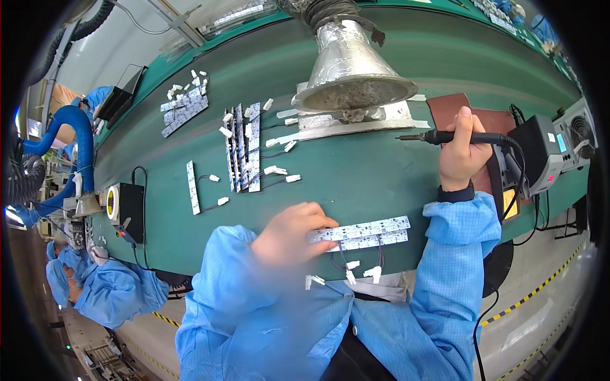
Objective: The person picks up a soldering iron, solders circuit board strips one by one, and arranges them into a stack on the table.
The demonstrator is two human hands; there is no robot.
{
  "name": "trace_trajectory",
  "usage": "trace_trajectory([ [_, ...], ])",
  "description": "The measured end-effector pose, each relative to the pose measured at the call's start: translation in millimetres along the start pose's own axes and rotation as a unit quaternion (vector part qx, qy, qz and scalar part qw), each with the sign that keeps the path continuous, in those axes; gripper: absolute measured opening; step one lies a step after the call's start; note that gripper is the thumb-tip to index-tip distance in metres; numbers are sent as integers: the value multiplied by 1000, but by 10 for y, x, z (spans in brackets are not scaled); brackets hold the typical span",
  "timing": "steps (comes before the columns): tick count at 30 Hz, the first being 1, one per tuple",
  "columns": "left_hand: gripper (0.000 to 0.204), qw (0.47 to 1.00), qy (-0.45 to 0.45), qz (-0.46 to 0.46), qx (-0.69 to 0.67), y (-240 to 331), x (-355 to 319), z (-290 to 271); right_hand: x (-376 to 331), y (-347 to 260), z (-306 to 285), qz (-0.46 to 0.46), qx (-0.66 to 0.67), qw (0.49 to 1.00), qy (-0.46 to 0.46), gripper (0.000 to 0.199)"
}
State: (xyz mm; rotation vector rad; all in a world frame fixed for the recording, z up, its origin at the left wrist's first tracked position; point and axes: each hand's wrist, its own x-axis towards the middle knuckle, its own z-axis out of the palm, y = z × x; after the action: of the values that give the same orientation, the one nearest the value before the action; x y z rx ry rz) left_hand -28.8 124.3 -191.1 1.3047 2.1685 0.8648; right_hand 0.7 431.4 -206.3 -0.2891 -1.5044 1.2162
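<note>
My left hand (293, 230) pinches the left end of a white circuit board strip (375, 227) at the table's near edge. A second, similar strip (387, 239) lies just under it on the near side. Dark wires run from the strips toward me and end in white connectors (373, 273). My right hand (465, 152) grips a soldering iron (438, 136) by its black handle, its tip pointing left and well apart from the strips.
A metal fume hood (352, 70) hangs over a white fixture (356, 124). Wired strips (254, 146) stand left of centre, a lone strip (192, 187) beside them, more strips (184, 113) farther back. A soldering station (537, 152) is at right. A co-worker (114, 286) sits at left.
</note>
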Motion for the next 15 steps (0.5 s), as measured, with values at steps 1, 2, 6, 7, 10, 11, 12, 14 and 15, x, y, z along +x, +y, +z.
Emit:
trace_trajectory([
  [1,31,1000,-1,0,-1,30,20,-58,1,-5,-1,1,-1,1000,0,38],
  [2,30,996,-39,-39,-64,96,51,-150,10,-17,-16,-1,-4,1000,2,38],
  [6,31,985,-32,-15,-169,36,162,-276,47,-45,-42,-7,-6,1000,27,38],
  [7,32,966,12,-41,-254,5,224,-220,57,-60,-50,-7,-7,1000,26,38],
  [10,35,929,40,-155,-335,18,422,-236,74,-94,-60,-1,16,998,53,38],
  [11,38,922,46,-182,-339,26,474,-247,74,-97,-59,-11,24,998,58,37],
  [12,38,921,48,-181,-341,-33,481,-217,68,-105,-57,-21,33,997,63,37],
  [14,41,913,67,-154,-372,-178,517,-147,16,-206,5,-17,36,997,59,37],
  [15,41,914,67,-147,-371,-216,497,-120,-15,-235,25,-41,28,997,53,37],
])
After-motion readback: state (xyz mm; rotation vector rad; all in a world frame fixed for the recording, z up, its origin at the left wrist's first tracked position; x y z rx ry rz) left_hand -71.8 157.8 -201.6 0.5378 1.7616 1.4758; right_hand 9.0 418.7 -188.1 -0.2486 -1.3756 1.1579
